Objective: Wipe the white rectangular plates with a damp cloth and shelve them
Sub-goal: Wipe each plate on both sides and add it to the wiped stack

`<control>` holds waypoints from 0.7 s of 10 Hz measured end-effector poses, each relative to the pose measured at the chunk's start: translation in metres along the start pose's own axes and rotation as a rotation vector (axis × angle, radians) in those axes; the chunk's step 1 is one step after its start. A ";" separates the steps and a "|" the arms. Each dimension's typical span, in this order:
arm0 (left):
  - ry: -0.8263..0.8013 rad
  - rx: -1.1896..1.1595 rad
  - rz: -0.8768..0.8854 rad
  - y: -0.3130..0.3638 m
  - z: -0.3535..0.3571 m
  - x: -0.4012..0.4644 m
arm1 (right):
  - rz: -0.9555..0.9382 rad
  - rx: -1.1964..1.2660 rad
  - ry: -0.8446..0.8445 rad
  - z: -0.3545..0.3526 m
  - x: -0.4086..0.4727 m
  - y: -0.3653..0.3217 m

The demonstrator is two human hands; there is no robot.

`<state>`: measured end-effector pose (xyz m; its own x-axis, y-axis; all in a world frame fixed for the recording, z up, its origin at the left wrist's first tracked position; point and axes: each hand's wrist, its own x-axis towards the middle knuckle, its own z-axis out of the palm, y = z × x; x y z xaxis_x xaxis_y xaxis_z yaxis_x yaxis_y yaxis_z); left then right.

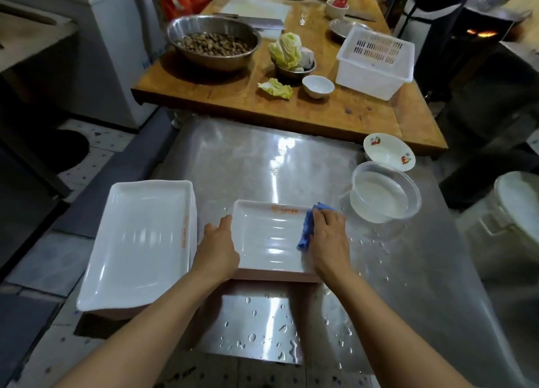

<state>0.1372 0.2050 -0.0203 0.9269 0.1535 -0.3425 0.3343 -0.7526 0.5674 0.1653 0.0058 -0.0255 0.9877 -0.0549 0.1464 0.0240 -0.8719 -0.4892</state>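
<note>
A white rectangular plate (268,239) with an orange logo lies in front of me on the wet steel table (248,160). My left hand (219,247) grips its left rim. My right hand (329,239) holds a bunched blue cloth (309,230) pressed against the plate's right side. A stack of the same white rectangular plates (140,239) sits to the left, at the table's left edge.
A clear plastic tub of water (385,195) stands right of the plate, with a small flowered bowl (389,151) behind it. Beyond lies a wooden table (239,96) with a metal bowl (213,40), cabbage, a white bowl and a white basket (376,61). A white bucket (507,212) stands at right.
</note>
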 end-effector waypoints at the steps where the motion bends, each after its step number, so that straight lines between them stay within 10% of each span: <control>1: 0.008 -0.068 -0.018 -0.003 0.003 0.002 | -0.037 0.005 0.016 0.018 0.008 -0.003; 2: 0.001 -0.120 -0.034 -0.005 0.003 0.004 | 0.040 0.365 -0.095 0.024 0.010 -0.015; 7: 0.033 -0.258 -0.045 -0.006 0.004 -0.001 | -0.316 0.379 -0.450 0.026 0.005 -0.072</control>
<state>0.1334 0.2064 -0.0265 0.9139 0.2067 -0.3494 0.4035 -0.5569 0.7260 0.1730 0.0811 -0.0117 0.8907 0.4546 -0.0005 0.2940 -0.5770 -0.7620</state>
